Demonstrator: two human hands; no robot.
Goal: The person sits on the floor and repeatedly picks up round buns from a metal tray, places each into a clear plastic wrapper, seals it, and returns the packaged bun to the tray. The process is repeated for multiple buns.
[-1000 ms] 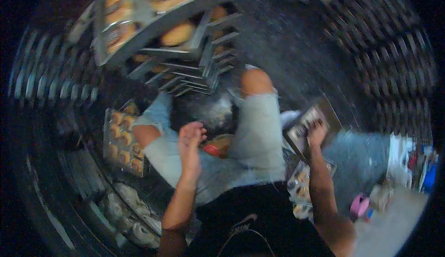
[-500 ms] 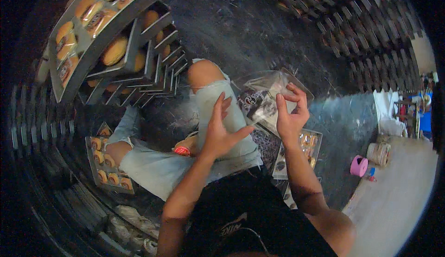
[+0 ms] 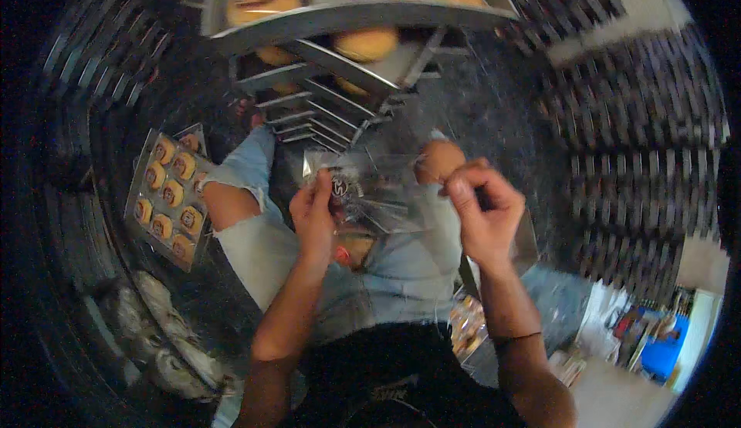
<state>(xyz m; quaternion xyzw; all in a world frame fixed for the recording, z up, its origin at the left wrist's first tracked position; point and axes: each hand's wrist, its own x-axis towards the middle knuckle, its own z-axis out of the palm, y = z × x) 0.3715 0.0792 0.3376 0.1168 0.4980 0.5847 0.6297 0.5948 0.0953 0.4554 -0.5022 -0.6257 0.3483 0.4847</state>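
Observation:
A clear plastic bag point(image 3: 370, 195) with a light printed round mark spans the space above my lap. My left hand point(image 3: 312, 216) pinches its left end between thumb and fingers. My right hand point(image 3: 492, 208) is raised beside the bag's right end, thumb and curled fingers pressed together. Whether those fingers grip the see-through film or something small is too blurred to tell. Beyond my hands, a stack of metal trays point(image 3: 363, 19) bears round golden buns point(image 3: 262, 0), the top ones in clear wrappers with dark print.
On the floor at left lies a metal tray point(image 3: 139, 231) of wrapped buns. Below it sit bundled clear plastic bags point(image 3: 166, 335). A round red label point(image 3: 342, 255) shows near my lap. Wrapped items point(image 3: 467, 324) lie by my right hip. Dark stacked trays point(image 3: 633, 189) rise at right.
My left hand has gone from spread and bare to holding the bag. The bag has come from beside my right leg to over my lap. The view has swung right.

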